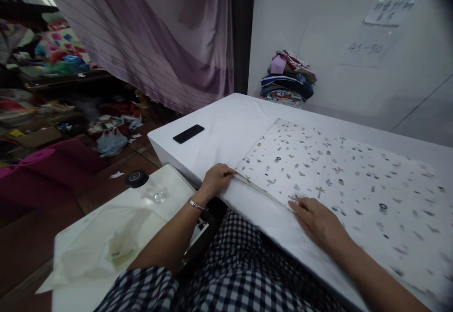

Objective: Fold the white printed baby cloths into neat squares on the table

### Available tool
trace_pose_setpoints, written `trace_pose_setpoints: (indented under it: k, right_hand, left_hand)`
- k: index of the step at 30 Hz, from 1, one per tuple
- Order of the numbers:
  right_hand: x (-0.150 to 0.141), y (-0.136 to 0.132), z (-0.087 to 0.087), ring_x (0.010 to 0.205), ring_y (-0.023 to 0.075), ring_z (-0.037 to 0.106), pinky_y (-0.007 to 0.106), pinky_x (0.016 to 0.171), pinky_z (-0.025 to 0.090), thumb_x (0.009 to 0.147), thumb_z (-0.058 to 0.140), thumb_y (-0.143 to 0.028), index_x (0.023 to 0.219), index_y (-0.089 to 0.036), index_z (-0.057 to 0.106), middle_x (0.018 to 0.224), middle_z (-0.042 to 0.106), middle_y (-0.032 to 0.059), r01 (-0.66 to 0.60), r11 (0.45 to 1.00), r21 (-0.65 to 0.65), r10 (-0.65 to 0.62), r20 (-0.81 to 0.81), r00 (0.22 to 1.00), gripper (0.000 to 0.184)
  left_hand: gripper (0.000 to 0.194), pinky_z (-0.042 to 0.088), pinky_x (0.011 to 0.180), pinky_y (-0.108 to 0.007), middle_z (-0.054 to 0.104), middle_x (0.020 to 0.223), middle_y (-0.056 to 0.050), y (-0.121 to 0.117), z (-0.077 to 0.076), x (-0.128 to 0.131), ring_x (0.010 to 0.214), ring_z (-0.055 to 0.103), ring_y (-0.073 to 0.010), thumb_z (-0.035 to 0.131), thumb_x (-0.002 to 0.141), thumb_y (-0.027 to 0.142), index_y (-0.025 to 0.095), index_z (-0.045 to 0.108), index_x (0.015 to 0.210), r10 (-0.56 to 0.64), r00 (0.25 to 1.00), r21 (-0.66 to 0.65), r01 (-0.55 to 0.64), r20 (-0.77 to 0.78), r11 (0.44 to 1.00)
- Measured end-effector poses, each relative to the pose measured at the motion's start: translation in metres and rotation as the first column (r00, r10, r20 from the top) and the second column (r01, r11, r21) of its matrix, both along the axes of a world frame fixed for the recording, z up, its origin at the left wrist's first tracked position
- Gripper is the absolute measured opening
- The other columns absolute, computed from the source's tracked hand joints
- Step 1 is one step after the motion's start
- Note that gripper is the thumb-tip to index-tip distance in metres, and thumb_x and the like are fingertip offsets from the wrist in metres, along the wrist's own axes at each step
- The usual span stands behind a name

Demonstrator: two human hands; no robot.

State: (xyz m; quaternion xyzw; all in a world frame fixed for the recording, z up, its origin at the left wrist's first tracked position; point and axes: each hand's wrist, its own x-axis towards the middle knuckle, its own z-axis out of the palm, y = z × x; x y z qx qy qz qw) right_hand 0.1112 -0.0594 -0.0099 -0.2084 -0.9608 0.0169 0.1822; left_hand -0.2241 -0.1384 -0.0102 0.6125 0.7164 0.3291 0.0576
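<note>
A white printed cloth [318,175] with small flamingo, palm and leaf motifs lies spread over the right part of the white-covered table [222,118]. Its near edge runs between my two hands and looks like more than one layer. My left hand [217,179], with a bracelet at the wrist, pinches the cloth's near left corner. Farther right along the same edge, my right hand [314,215] grips the cloth between thumb and fingers, the thumb hidden or only partly showing.
A black phone [188,133] lies on the table's left part. Lower left stands a white side table [106,213] with a black round lid [136,178], a clear glass-like object [160,197] and a pale plastic bag [102,236]. Folded fabrics [288,78] are stacked behind; a purple curtain [170,33] hangs at the back.
</note>
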Motion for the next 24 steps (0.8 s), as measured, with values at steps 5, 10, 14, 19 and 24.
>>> trace_pose_setpoints:
  k: [5,10,14,19,24]
  right_hand:
    - [0.0,0.001,0.0,0.08,0.0189,0.056,0.031,0.066,0.046,0.092,0.039,-0.023,0.117,-0.023,0.057,0.093,0.06,0.0091,-0.013,1.0,-0.005,0.013,0.001,1.0,0.031]
    - [-0.001,0.0,0.002,0.077,0.0188,0.054,0.032,0.065,0.045,0.093,0.036,-0.022,0.117,-0.02,0.057,0.089,0.059,0.0099,-0.025,1.0,0.016,0.025,0.023,0.999,0.032]
    - [-0.002,0.0,0.002,0.074,0.0176,0.053,0.03,0.063,0.045,0.093,0.035,-0.022,0.12,-0.022,0.055,0.087,0.058,0.0086,-0.024,0.999,0.039,0.023,0.037,0.999,0.033]
    - [0.0,0.0,0.003,0.072,0.0167,0.052,0.028,0.061,0.043,0.092,0.038,-0.023,0.117,-0.026,0.057,0.085,0.058,0.0066,-0.013,1.0,0.027,0.012,0.037,0.999,0.031]
    - [0.0,-0.001,0.005,0.071,0.0173,0.051,0.029,0.059,0.042,0.091,0.039,-0.023,0.114,-0.027,0.058,0.083,0.057,0.0065,-0.015,1.0,0.006,0.014,0.037,0.999,0.03]
  left_hand:
    - [0.022,0.045,0.082,-0.029,0.064,0.088,0.0,-0.002,0.006,-0.003,0.088,0.056,-0.0146,0.054,0.074,0.01,0.023,0.068,0.085,-0.104,0.994,-0.047,0.103,-0.029,0.994]
    - [0.02,0.045,0.088,-0.029,0.061,0.101,-0.001,-0.003,0.015,0.003,0.095,0.056,-0.014,0.051,0.073,0.008,0.021,0.065,0.08,-0.085,0.993,0.067,0.08,0.081,0.995]
    - [0.027,0.043,0.093,-0.036,0.059,0.11,-0.005,0.001,0.021,0.019,0.105,0.053,-0.0171,0.05,0.077,0.011,0.021,0.062,0.098,-0.159,0.986,0.12,0.163,-0.048,0.979]
    - [0.025,0.043,0.088,-0.036,0.063,0.102,-0.004,0.006,0.014,0.019,0.1,0.053,-0.0179,0.047,0.081,0.011,0.023,0.065,0.094,-0.32,0.926,-0.046,0.317,-0.199,0.947]
    - [0.024,0.043,0.087,-0.034,0.064,0.1,-0.003,0.004,0.006,0.008,0.099,0.054,-0.0171,0.047,0.082,0.013,0.024,0.067,0.091,-0.289,0.943,-0.065,0.282,-0.165,0.957]
